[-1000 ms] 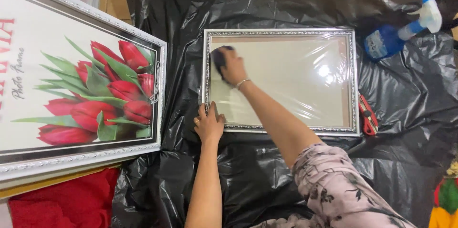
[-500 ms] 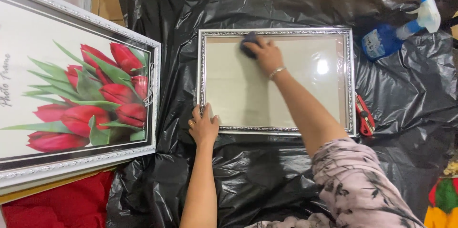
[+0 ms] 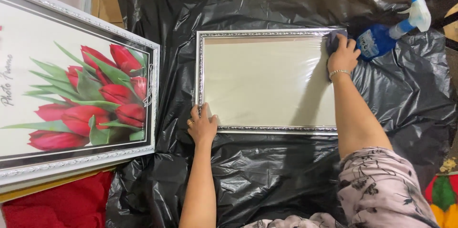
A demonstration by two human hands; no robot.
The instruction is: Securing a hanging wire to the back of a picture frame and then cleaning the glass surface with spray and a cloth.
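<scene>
My right hand (image 3: 341,55) presses a dark cloth (image 3: 331,42) on the frame (image 3: 267,81) at its top right corner; my left hand (image 3: 202,125), fingers spread flat, pins the bottom left, the frame's long axis running between them

Beyond my right hand's (image 3: 341,54) fingers, a blue spray bottle (image 3: 381,37) blocks passage; left of them I see open glass across the silver frame (image 3: 267,129).

White label (image 3: 367,43) on blue spray bottle (image 3: 387,36), top right.
</scene>
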